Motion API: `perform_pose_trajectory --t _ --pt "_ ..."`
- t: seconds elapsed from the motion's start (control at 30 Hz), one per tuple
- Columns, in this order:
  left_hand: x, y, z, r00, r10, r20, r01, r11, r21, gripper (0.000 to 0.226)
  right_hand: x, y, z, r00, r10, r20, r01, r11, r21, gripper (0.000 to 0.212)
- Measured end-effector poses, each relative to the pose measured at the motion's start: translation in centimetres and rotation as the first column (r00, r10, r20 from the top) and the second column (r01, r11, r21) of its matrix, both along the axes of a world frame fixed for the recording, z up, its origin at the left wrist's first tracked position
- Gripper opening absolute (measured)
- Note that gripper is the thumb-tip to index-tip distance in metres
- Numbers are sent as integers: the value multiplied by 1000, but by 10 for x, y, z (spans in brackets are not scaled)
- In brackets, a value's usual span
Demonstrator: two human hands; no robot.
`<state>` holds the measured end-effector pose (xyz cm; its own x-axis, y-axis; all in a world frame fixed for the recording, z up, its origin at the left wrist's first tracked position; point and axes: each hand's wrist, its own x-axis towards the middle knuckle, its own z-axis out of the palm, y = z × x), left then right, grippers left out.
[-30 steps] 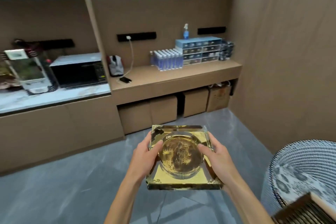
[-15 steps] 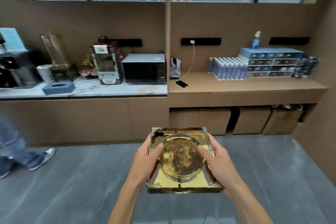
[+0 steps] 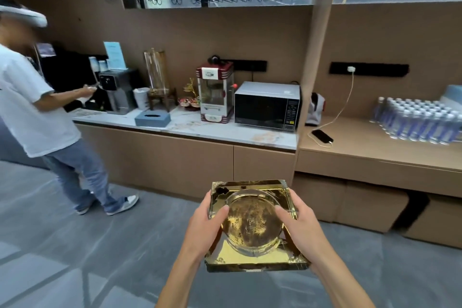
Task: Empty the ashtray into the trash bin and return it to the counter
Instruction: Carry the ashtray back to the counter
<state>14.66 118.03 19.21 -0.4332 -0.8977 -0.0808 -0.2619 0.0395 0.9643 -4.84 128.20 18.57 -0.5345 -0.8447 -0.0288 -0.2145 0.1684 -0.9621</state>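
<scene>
A square gold glass ashtray (image 3: 252, 227) with a round stained bowl is held level in front of me, above the grey floor. My left hand (image 3: 205, 222) grips its left edge with the thumb over the rim. My right hand (image 3: 300, 222) grips the right edge the same way. The marble counter (image 3: 262, 136) runs across the middle of the view, well beyond the ashtray. The trash bin is not in view.
A person in a white shirt and jeans (image 3: 37, 112) stands at the counter's left end. On the counter stand a coffee machine (image 3: 117, 90), a tissue box (image 3: 152, 118), a popcorn maker (image 3: 216, 92) and a microwave (image 3: 267, 105). A wooden shelf (image 3: 375, 147) at right holds a phone (image 3: 322, 136) and several water bottles (image 3: 420, 120).
My view has swung left along the counter; the patterned bin at lower right has left the frame and a person has come into view. Both hands keep the same hold on the ashtray.
</scene>
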Motion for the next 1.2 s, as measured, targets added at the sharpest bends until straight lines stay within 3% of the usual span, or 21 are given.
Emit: perform_pose_trajectory --t 0.47,0.87,0.97,1.2 --pt "-52 -214 -12 996 88 12 -88 996 12 49 -61 -222 -1 997 65 -50 -61 995 77 62" --pt "-72 -439 -41 1000 5 11 -5 999 33 46 -72 -430 -24 999 -28 -24 31 994 106 54" --pt "-76 -490 -38 1000 -19 23 19 999 27 57 -72 -478 -27 998 -53 -36 56 993 99 57" --pt "-94 -591 -53 999 -24 39 24 1000 10 54 -89 -569 -40 994 -108 -22 110 984 138 69"
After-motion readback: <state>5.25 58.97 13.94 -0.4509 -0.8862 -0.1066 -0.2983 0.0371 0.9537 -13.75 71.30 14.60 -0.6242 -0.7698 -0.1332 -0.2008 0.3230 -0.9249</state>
